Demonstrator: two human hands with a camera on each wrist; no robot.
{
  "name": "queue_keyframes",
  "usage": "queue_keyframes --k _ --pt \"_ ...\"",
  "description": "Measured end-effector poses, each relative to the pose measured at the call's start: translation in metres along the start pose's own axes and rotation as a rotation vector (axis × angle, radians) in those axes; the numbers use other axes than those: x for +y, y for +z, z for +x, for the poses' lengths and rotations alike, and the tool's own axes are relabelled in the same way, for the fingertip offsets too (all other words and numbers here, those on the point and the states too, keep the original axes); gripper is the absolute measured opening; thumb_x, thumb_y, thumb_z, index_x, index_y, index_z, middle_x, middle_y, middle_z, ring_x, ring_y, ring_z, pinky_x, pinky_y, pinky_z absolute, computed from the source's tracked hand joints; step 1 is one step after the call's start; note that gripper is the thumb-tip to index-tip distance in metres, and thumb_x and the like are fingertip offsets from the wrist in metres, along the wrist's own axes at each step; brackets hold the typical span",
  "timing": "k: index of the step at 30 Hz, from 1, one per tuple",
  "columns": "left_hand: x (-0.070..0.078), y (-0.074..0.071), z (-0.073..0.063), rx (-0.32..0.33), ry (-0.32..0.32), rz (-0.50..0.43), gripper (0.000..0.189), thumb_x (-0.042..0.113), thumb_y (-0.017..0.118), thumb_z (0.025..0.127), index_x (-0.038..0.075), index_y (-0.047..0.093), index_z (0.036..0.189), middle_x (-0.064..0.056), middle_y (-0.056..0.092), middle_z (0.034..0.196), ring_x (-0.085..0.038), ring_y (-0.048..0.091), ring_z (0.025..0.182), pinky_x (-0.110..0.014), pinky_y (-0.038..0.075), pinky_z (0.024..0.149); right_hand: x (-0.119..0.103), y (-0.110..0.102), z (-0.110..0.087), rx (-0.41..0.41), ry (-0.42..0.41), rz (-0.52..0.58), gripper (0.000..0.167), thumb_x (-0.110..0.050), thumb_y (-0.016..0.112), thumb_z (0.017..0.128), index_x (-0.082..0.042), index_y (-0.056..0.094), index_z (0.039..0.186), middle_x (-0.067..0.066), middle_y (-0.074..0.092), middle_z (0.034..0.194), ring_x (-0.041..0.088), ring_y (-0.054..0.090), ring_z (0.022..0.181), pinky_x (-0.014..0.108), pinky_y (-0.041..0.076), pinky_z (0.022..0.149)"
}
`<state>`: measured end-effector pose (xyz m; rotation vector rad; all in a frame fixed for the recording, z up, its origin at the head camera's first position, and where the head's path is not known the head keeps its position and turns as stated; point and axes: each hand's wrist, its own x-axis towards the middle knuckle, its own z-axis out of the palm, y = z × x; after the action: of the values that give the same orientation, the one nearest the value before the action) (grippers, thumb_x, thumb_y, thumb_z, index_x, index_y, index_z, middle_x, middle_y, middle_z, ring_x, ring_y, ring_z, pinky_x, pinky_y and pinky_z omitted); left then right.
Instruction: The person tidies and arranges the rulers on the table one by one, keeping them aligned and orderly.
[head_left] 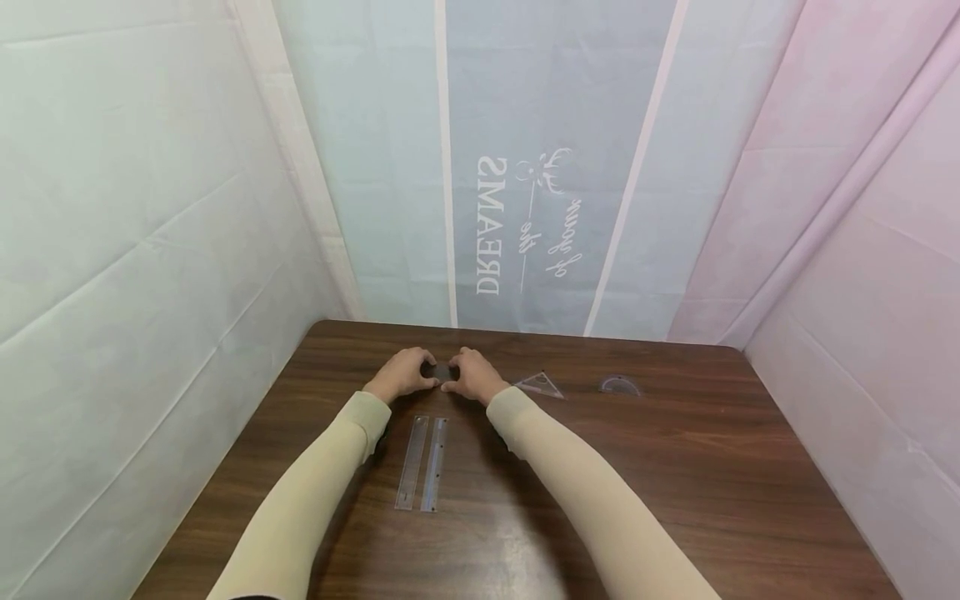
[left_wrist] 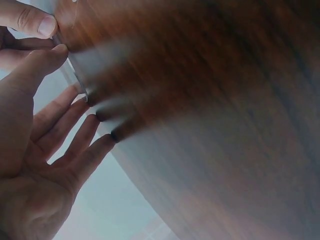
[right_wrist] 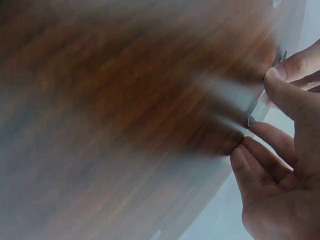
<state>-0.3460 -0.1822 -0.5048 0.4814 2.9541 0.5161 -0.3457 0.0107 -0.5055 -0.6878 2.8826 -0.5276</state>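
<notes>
At the far side of the table, my left hand (head_left: 405,372) and right hand (head_left: 474,375) face each other. Between them they hold a small, thin, clear flat piece (head_left: 442,372), whose exact kind I cannot tell. The left wrist view shows the piece (left_wrist: 75,75) nearly edge-on, with the left thumb and a finger at its edges. From the right wrist, the same piece (right_wrist: 258,104) lies between the right thumb and index finger. The other fingers of both hands touch down on the tabletop. A clear set square (head_left: 542,385) lies just right of the right hand.
Two clear rulers (head_left: 412,462) lie side by side on the brown wooden table (head_left: 675,500), nearer me, between my forearms. Farther right is a clear protractor (head_left: 620,385). Hanging cloth (head_left: 397,208) borders the table's back and sides.
</notes>
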Motion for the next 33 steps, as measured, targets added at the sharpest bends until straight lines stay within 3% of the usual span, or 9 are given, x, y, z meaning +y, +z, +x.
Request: queue_keyframes --k 10,20,27,33 --pt "0.0 0.001 -0.002 0.001 0.062 -0.037 0.044 0.026 0.081 0.098 -0.001 0.069 0.132 -0.02 0.065 0.14 -0.039 0.06 0.134 -0.052 0.049 0.112 0.003 0.002 0.0 0.033 -0.019 0.041 0.045 -0.028 0.081 0.099 0.001 0.072 0.133 0.013 0.064 0.13 0.029 0.065 0.122 0.041 0.055 0.105" --pt "0.0 0.004 -0.011 0.01 0.114 -0.095 0.044 0.022 0.079 0.099 -0.004 0.066 0.131 -0.02 0.066 0.133 -0.036 0.064 0.126 -0.05 0.053 0.108 0.011 0.003 -0.008 0.051 -0.075 0.116 0.044 -0.026 0.082 0.099 0.003 0.07 0.129 0.017 0.067 0.129 0.033 0.064 0.125 0.044 0.052 0.11" --pt "0.008 0.005 -0.022 0.066 0.104 -0.02 0.046 0.029 0.08 0.098 0.001 0.068 0.132 -0.014 0.068 0.131 -0.03 0.064 0.123 -0.047 0.054 0.106 0.014 0.0 -0.02 0.077 -0.117 0.142 0.043 -0.026 0.081 0.099 0.002 0.071 0.13 0.014 0.069 0.123 0.029 0.068 0.116 0.043 0.056 0.102" --pt "0.019 0.003 -0.028 0.135 0.143 0.045 0.046 0.034 0.081 0.095 0.003 0.07 0.128 -0.011 0.07 0.124 -0.027 0.065 0.114 -0.045 0.056 0.098 0.018 -0.007 -0.033 0.105 -0.133 0.147 0.044 -0.027 0.083 0.098 0.0 0.071 0.131 0.011 0.069 0.116 0.024 0.068 0.107 0.04 0.058 0.095"
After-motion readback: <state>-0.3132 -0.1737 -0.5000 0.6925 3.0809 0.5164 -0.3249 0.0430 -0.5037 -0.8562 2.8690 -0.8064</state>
